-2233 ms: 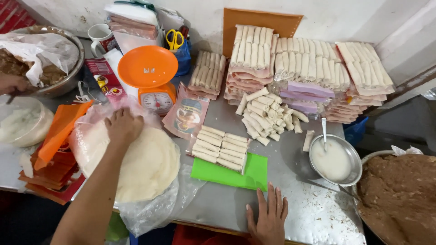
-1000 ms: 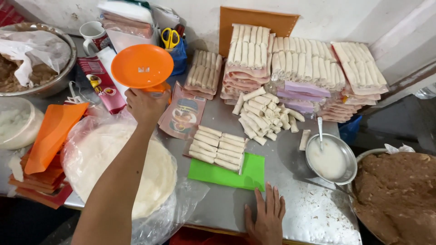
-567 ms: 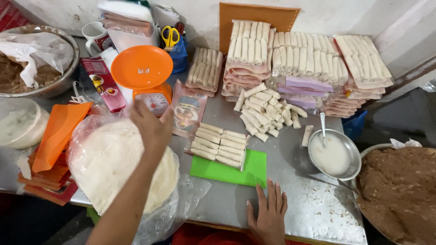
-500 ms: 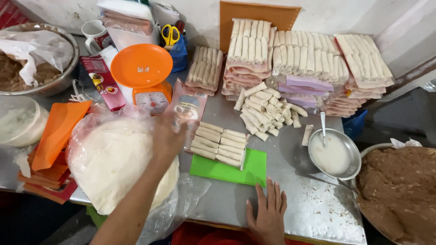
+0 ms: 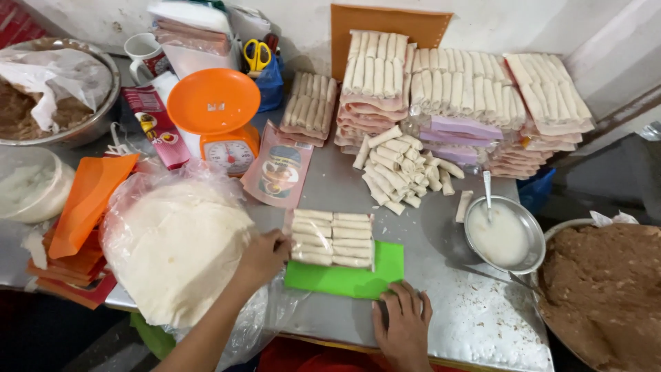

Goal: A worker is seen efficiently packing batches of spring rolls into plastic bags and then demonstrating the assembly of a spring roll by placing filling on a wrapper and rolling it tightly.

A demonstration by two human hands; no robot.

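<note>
My left hand (image 5: 263, 256) touches the left end of a flat row of pale spring rolls (image 5: 332, 238) lying on a clear plastic sheet. That sheet rests partly on a green board (image 5: 344, 278) near the front of the steel table (image 5: 454, 317). My right hand (image 5: 403, 327) lies flat on the table at the board's front right corner, fingers spread, holding nothing. A stack of round white wrappers (image 5: 180, 248) in a clear bag sits just left of my left hand.
An orange kitchen scale (image 5: 217, 117) stands behind the wrappers. Loose rolls (image 5: 399, 172) and stacked trays of rolls (image 5: 461, 96) fill the back. A metal bowl of white paste with a spoon (image 5: 502, 234) sits right, beside a large pan of brown filling (image 5: 606, 296). Orange sheets (image 5: 86, 207) lie left.
My left hand came back from the scale area, over the wrappers, down to the left end of the roll row. My right hand stayed at the front edge.
</note>
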